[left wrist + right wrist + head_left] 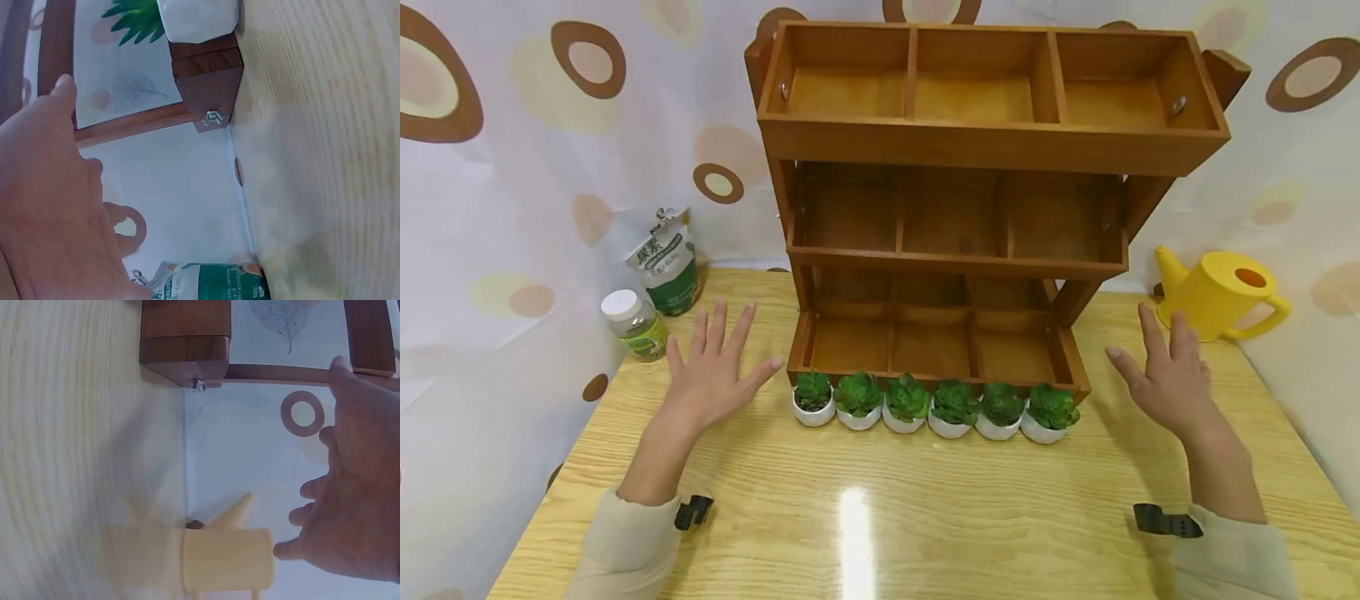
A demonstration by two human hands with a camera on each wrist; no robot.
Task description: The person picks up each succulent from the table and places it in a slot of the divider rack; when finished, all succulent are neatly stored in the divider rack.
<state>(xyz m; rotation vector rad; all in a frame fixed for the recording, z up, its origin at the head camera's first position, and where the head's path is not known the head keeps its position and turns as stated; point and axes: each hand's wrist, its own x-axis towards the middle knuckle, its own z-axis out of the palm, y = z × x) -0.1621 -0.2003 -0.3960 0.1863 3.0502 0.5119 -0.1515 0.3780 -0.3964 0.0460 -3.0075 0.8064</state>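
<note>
My left hand (709, 379) is held over the table's left side with fingers spread, holding nothing. On the other side, my right hand (1172, 379) hovers with its fingers apart, also holding nothing, near the yellow watering can (1217, 292). Between the hands stands a brown wooden three-tier shelf (992, 150), each tier divided into compartments. Several small succulents in white pots line up along its front, from one at the left end (813, 400) to one at the right end (1049, 412). In the left wrist view, a white pot (200, 19) shows beside the shelf's corner.
Beyond the left hand are a clear jar with a white lid (636, 323) and a green and white pouch (667, 262) clipped at the top. A patterned cloth (550, 208) hangs behind the wooden table (970, 517). The shelf's top tier rises high at the back.
</note>
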